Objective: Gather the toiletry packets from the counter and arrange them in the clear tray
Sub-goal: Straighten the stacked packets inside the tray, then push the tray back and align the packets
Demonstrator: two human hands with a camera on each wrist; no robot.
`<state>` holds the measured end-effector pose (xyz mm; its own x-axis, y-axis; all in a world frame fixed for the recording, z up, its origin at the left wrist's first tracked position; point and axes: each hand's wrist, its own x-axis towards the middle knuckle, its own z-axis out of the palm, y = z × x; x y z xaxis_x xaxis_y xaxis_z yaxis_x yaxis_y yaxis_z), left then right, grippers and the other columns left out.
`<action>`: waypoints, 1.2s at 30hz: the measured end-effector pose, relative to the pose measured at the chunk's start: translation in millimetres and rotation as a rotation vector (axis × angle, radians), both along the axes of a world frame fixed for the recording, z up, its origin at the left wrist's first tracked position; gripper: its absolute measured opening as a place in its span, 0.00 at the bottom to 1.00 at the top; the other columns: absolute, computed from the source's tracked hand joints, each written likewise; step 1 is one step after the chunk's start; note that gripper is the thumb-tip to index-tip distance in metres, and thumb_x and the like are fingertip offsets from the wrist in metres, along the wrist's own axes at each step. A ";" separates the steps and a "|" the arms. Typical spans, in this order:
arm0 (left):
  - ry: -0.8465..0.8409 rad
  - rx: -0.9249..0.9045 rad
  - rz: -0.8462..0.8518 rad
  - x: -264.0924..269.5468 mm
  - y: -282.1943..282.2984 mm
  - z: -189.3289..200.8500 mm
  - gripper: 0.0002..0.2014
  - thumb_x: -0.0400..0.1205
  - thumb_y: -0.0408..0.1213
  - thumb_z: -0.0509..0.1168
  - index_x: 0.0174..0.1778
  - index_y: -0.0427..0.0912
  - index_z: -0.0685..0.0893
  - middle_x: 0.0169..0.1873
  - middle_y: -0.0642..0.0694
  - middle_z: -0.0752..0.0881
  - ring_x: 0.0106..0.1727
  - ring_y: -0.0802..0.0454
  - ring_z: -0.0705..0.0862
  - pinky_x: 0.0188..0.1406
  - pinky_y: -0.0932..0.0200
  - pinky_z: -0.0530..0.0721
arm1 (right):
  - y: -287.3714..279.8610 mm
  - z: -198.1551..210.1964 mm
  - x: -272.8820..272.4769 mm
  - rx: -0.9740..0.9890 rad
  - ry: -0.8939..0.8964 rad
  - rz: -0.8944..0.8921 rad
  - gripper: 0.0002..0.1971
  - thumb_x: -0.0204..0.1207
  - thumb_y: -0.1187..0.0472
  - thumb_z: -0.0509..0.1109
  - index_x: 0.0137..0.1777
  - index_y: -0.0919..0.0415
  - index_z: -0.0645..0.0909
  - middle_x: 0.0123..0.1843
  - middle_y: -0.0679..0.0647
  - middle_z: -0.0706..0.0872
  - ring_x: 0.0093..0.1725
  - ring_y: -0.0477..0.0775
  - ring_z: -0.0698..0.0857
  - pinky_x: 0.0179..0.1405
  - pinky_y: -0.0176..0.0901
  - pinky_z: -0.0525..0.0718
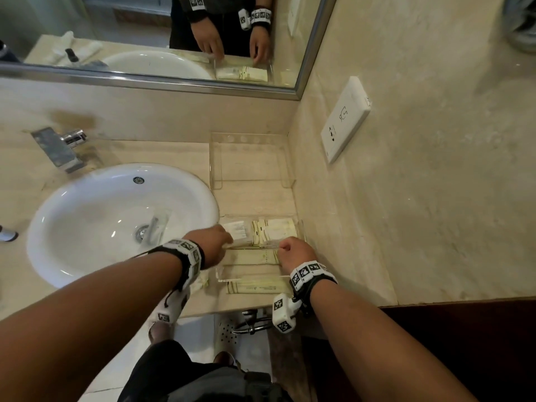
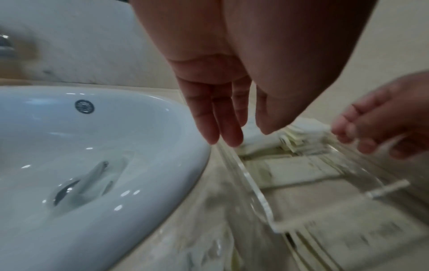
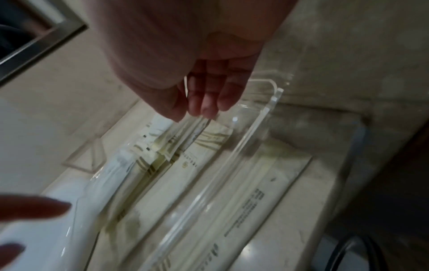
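Note:
The clear tray (image 1: 300, 227) sits on the counter between the sink and the right wall. Inside lie a white packet (image 1: 237, 229), several cream packets (image 1: 275, 230) and a long cream packet (image 1: 252, 256). Another long packet (image 1: 255, 288) lies on the counter just in front of the tray, also visible in the right wrist view (image 3: 267, 192). My left hand (image 1: 229, 237) has straight fingers (image 2: 223, 135) touching the tray's left wall (image 2: 250, 183). My right hand (image 1: 282, 248) pinches the tray's right wall (image 3: 243, 146) between thumb and fingers (image 3: 209, 104).
A white sink (image 1: 87, 198) with a chrome faucet (image 1: 58, 149) lies left of the tray. A second clear acrylic stand (image 1: 249, 161) is at the back corner. The right wall carries a socket plate (image 1: 345, 120). The counter's front edge (image 1: 220, 310) is close behind the tray.

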<state>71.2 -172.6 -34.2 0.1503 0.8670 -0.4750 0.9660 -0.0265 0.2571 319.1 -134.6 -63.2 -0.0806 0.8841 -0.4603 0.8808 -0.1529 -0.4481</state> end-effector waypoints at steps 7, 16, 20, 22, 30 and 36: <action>-0.033 0.052 0.213 -24.5 -1.3 22.0 0.19 0.85 0.44 0.59 0.74 0.54 0.76 0.72 0.48 0.76 0.67 0.47 0.81 0.65 0.48 0.81 | -12.8 4.8 -16.4 -0.004 0.088 0.121 0.11 0.80 0.55 0.68 0.60 0.46 0.86 0.53 0.40 0.87 0.50 0.45 0.86 0.54 0.41 0.84; 0.042 0.102 0.330 -48.0 -37.1 26.3 0.18 0.87 0.43 0.58 0.74 0.55 0.76 0.71 0.54 0.78 0.67 0.50 0.81 0.54 0.57 0.73 | -36.5 9.3 -26.8 -0.019 0.017 0.263 0.07 0.77 0.50 0.68 0.52 0.42 0.84 0.50 0.39 0.88 0.49 0.43 0.86 0.52 0.42 0.85; 0.016 0.101 0.354 -60.3 -45.7 23.6 0.18 0.86 0.41 0.59 0.72 0.53 0.78 0.69 0.52 0.81 0.68 0.50 0.80 0.77 0.48 0.69 | -50.9 11.9 -24.8 0.011 -0.045 0.265 0.06 0.76 0.51 0.67 0.47 0.42 0.85 0.47 0.38 0.88 0.47 0.44 0.86 0.47 0.42 0.85; -0.001 0.100 0.363 -64.5 -53.8 20.5 0.18 0.85 0.42 0.59 0.72 0.53 0.78 0.69 0.52 0.81 0.68 0.50 0.81 0.76 0.47 0.71 | -61.9 12.2 -25.3 0.014 -0.082 0.283 0.06 0.76 0.51 0.66 0.46 0.44 0.86 0.46 0.39 0.88 0.45 0.45 0.86 0.47 0.44 0.87; 0.013 -0.020 0.288 -59.3 -103.1 -8.1 0.21 0.84 0.45 0.60 0.74 0.57 0.74 0.70 0.51 0.77 0.66 0.48 0.81 0.61 0.50 0.82 | -104.3 -7.5 -25.7 0.049 -0.241 0.408 0.19 0.81 0.53 0.61 0.68 0.47 0.85 0.71 0.45 0.81 0.68 0.50 0.80 0.62 0.46 0.81; 0.088 -0.085 0.186 -50.4 -122.3 -20.6 0.25 0.83 0.46 0.62 0.78 0.57 0.70 0.73 0.49 0.73 0.69 0.46 0.79 0.62 0.50 0.82 | -123.7 -22.2 -25.5 0.082 -0.372 0.474 0.21 0.79 0.57 0.63 0.73 0.55 0.78 0.72 0.51 0.77 0.70 0.57 0.77 0.64 0.50 0.81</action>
<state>20.7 -294.9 -54.8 -0.0536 0.8322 -0.5519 0.9712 0.1720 0.1649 293.6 -258.3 -85.4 -0.3210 0.8251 -0.4649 0.9443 0.3161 -0.0910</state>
